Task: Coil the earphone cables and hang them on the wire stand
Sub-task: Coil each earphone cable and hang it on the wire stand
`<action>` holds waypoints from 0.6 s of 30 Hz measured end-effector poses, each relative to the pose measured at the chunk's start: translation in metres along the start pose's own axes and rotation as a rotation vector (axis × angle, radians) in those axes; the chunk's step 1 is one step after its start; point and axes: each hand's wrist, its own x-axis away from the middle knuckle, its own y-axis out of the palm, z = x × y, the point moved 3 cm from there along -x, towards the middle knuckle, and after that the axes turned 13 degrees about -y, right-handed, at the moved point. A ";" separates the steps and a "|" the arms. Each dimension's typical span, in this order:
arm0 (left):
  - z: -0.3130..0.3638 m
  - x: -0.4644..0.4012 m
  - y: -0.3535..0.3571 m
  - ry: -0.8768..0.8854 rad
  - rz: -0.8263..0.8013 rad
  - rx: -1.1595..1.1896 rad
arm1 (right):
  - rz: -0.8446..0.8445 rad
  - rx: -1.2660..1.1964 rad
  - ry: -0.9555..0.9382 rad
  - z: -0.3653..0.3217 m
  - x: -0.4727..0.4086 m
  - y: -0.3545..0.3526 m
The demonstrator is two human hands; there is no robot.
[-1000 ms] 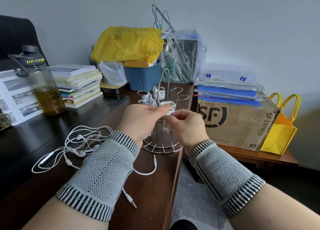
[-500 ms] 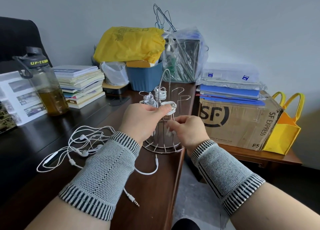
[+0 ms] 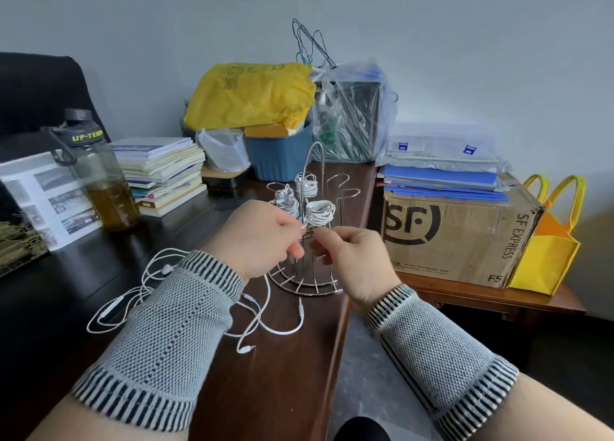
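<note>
The wire stand (image 3: 307,286) is on the brown desk near its right edge. Three coiled white earphones hang on its hooks: a front coil (image 3: 319,212), a back coil (image 3: 307,185) and a left coil (image 3: 287,199). My left hand (image 3: 259,238) pinches the loose tail of the front coil just below it. The fingertips of my right hand (image 3: 352,258) curl against the same tail, touching the left fingertips. Loose earphone cables (image 3: 146,284) lie tangled on the desk under my left wrist, one plug (image 3: 246,349) pointing toward the desk's front.
Two stand hooks (image 3: 345,188) on the right are bare. A water bottle (image 3: 99,181) and a book stack (image 3: 162,171) are at the left. A blue bin (image 3: 282,155) and bags are behind. A cardboard box (image 3: 458,238) and yellow bag (image 3: 548,244) are on the right.
The front coil now hangs on its hook by itself. Both hands have dropped from the coil to its tail just below, and the view has shifted slightly.
</note>
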 end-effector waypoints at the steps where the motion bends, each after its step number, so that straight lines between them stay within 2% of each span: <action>1: -0.001 0.000 0.000 -0.007 0.028 0.042 | -0.033 -0.030 0.015 -0.004 0.001 0.004; 5: -0.011 0.001 -0.004 -0.090 0.142 0.299 | -0.090 -0.075 0.020 -0.013 0.004 0.014; 8: -0.010 0.009 0.004 -0.101 0.107 0.406 | -0.097 -0.193 0.080 -0.015 0.008 0.014; 13: -0.003 0.027 0.017 0.093 0.114 0.116 | -0.043 -0.536 0.256 -0.012 0.010 0.012; 16: -0.005 0.031 0.023 0.167 0.152 -0.081 | -0.039 -0.597 0.280 -0.011 0.007 0.009; 18: -0.006 0.032 0.025 0.188 0.175 -0.133 | -0.034 -0.564 0.259 -0.009 0.006 0.007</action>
